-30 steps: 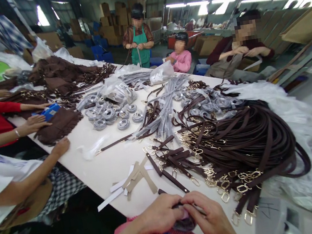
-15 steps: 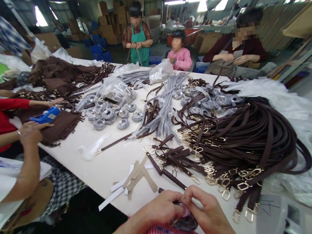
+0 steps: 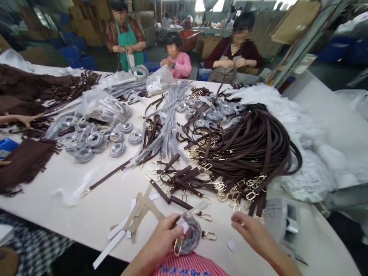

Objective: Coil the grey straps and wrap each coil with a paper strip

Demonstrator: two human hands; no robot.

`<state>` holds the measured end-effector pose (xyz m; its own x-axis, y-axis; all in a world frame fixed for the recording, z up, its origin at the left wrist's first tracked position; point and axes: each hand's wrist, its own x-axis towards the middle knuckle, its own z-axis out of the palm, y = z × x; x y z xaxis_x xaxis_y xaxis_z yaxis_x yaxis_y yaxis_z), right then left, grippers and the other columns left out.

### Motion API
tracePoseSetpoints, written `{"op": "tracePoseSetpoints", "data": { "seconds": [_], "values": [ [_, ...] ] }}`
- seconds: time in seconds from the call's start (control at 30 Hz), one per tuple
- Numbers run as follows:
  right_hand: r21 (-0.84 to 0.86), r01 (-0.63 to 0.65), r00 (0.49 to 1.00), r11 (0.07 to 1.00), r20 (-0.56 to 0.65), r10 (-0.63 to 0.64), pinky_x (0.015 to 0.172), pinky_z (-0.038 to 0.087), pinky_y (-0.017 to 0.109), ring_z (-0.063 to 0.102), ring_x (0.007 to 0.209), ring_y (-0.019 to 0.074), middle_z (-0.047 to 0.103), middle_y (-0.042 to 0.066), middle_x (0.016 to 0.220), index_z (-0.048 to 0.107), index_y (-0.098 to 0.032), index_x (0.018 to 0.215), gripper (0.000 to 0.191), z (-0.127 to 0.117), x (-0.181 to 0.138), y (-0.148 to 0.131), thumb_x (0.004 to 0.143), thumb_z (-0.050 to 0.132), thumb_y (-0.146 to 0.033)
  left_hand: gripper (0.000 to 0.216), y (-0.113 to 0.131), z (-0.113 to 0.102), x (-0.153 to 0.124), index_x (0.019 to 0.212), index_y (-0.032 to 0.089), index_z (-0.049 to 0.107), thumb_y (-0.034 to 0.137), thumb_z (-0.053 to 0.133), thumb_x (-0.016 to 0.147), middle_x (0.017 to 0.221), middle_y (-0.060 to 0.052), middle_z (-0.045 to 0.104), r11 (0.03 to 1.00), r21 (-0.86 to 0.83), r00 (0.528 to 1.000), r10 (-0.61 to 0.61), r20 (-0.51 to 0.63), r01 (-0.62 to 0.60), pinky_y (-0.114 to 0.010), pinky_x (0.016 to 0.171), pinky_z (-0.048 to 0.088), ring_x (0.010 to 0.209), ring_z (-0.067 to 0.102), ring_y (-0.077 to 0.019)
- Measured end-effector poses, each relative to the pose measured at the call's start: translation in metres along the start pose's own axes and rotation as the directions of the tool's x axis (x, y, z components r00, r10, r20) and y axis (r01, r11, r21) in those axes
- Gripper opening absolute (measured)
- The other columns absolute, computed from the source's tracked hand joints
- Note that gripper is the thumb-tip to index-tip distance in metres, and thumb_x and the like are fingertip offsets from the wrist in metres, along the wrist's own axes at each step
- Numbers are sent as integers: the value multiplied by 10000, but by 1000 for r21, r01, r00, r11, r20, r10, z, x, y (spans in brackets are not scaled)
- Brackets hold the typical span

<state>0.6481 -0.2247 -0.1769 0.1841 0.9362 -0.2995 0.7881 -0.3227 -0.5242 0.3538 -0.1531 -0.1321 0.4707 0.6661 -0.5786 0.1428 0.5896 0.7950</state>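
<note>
Two hands low at near counter edge. Left hand closed around coiled wrapped strap, coil bulging out right of fingers, gold clasp dangling beneath. Small white tab on counter between hands. Right hand apart from coil, fingers loosely curled, holding nothing visible. Brown strap heap beyond.

Dark brown straps with gold clasps, grey coils, white table

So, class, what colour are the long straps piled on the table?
Dark brown straps, clearest in the head view.
</note>
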Motion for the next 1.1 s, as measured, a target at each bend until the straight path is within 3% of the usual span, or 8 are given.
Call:
{"op": "tracePoseSetpoints", "data": {
  "seconds": [0.17, 0.3, 0.5, 0.63, 0.73, 0.87, 1.0, 1.1],
  "values": [
    [-168, -180, 982, 969, 24, 186, 688, 472, 320, 688, 816, 260, 644, 79, 920, 580, -201, 960, 279, 78, -22, 41, 716, 593, -68, 383, 6, 2, 3, 1077, 144, 606, 299, 568, 729, 973, -58, 672, 991, 118, 998, 59, 5, -59, -344, 847, 462, 906, 601, -226],
    [-193, -178, 981, 965, 47, 191, 664, 438, 293, 665, 810, 236, 638, 33, 811, 568, -227, 881, 225, 94, -20, 51, 749, 546, -46, 342, 18, 10, -1, 1079, 154, 611, 265, 531, 766, 1039, -65, 677, 922, 368, 993, 112, 47, -122, -338, 908, 433, 988, 594, -231],
    [-85, -96, 995, 992, -8, 96, 648, 410, 279, 626, 754, 212, 632, 14, 727, 523, -209, 618, 230, 86, -19, 50, 662, 547, 15, 292, 25, 21, -2, 1073, 170, 597, 243, 475, 818, 1022, -62, 678, 797, 584, 988, 135, 76, -154, -316, 863, 410, 957, 588, -218],
    [74, -45, 989, 996, -137, 55, 628, 461, 302, 611, 665, 204, 623, 15, 687, 545, -208, 724, 152, 59, -39, 19, 874, 522, -196, 260, 23, 27, -4, 1050, 187, 592, 252, 464, 833, 1007, -62, 674, 739, 659, 990, 97, 101, -140, -318, 854, 403, 950, 582, -217],
    [193, 142, 969, 971, -229, -96, 735, 509, 301, 627, 803, 194, 661, 45, 869, 610, -215, 923, 235, 30, -51, -26, 974, 421, -344, 283, 21, 36, -7, 1091, 189, 563, 244, 465, 832, 1041, -76, 668, 690, 709, 989, 78, 127, -145, -330, 869, 403, 967, 581, -227],
    [287, 525, 842, 802, -313, -439, 807, 520, 307, 624, 915, 199, 673, 78, 984, 669, -221, 1071, 226, 7, -48, -87, 945, 484, -259, 242, 21, 50, -10, 1064, 193, 541, 270, 489, 840, 1070, -84, 671, 660, 722, 974, 74, 213, -208, -319, 869, 412, 992, 583, -235],
    [372, 461, 881, 806, -297, -367, 655, 498, 266, 601, 678, 167, 633, 21, 699, 668, -212, 779, 261, 5, -36, -103, 917, 484, -338, 194, 25, 56, -15, 1007, 202, 553, 285, 489, 844, 1048, -72, 680, 648, 714, 956, 87, 279, -267, -305, 853, 417, 974, 584, -230],
    [452, 302, 930, 839, -333, -155, 568, 485, 253, 577, 554, 147, 625, 1, 641, 600, -201, 906, 284, 2, -29, -79, 960, 400, -396, 220, 30, 51, -19, 1023, 199, 563, 268, 488, 828, 1018, -63, 677, 661, 701, 955, 87, 282, -267, -308, 835, 414, 937, 584, -223]
  ]
}}
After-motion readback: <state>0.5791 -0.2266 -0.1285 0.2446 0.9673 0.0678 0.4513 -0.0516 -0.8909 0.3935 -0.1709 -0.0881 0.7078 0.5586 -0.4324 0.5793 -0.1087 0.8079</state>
